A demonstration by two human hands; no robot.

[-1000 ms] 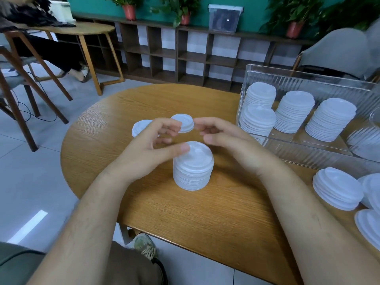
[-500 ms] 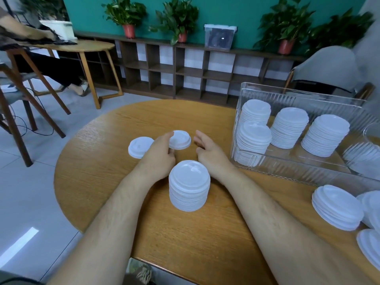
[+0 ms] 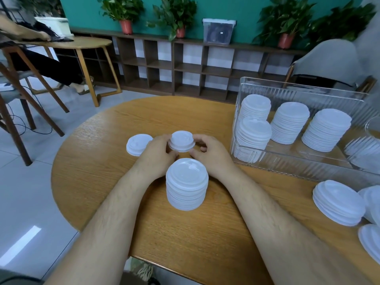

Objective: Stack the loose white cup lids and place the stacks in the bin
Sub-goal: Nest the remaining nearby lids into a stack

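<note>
A tall stack of white lids [image 3: 186,184] stands in the middle of the round wooden table [image 3: 98,173]. Just beyond it, a small stack of lids [image 3: 181,141] is held from both sides: my left hand [image 3: 157,154] grips its left edge and my right hand [image 3: 209,154] grips its right edge. Another loose lid [image 3: 137,144] lies flat to the left of my left hand. The clear ribbed bin [image 3: 304,165] at the right holds several lid stacks [image 3: 290,122].
More loose lids [image 3: 339,202] lie on the table near its right edge, in front of the bin. A grey chair stands behind the bin. At the far left another person sits at a second wooden table [image 3: 82,43]. Shelves with plants line the back wall.
Both hands left the tall stack and reached forward past it. They now hold the small stack of lids between them, slightly raised.
</note>
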